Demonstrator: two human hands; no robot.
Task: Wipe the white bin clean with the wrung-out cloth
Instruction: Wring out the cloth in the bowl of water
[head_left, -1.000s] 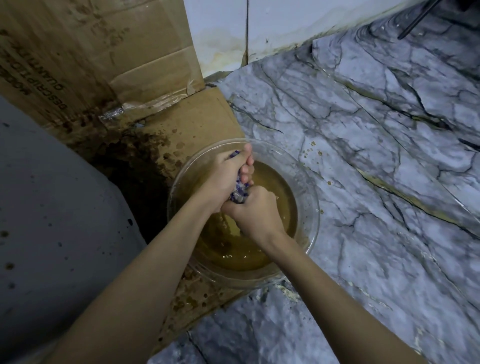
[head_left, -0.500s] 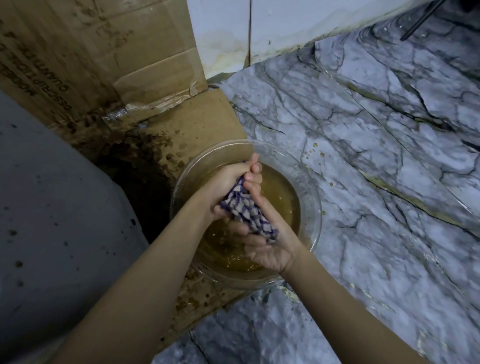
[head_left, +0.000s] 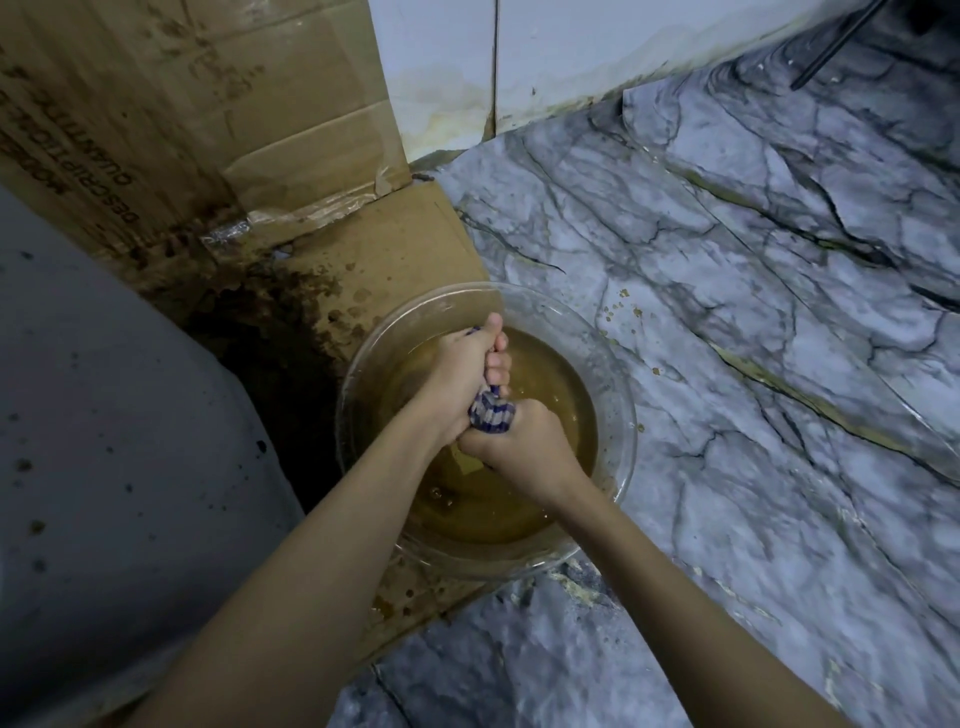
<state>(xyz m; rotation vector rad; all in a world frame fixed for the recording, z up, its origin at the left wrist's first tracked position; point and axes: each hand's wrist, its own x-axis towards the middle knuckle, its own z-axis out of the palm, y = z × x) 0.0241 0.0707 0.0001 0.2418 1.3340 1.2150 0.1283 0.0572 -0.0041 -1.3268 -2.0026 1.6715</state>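
Note:
A blue-and-white checked cloth (head_left: 491, 412) is bunched into a twisted roll between both my hands. My left hand (head_left: 467, 371) grips its upper end and my right hand (head_left: 511, 444) grips its lower end, fists touching. Both are held over a clear glass bowl (head_left: 621, 415) of murky brown water. The white bin (head_left: 119, 441) fills the left side, its pale surface dotted with dark spots. Most of the cloth is hidden inside my fists.
The bowl stands partly on a flattened, wet-stained cardboard sheet (head_left: 384, 254), with a cardboard box (head_left: 197, 114) upright behind it. Grey marble-patterned floor (head_left: 727, 338) spreads to the right, with brown droplets near the bowl. A white wall (head_left: 519, 52) runs along the back.
Half a second ago my right hand lay palm-up and loose under the cloth, with more of the cloth showing. Now it has turned over and closed round the cloth's lower end, against my left fist.

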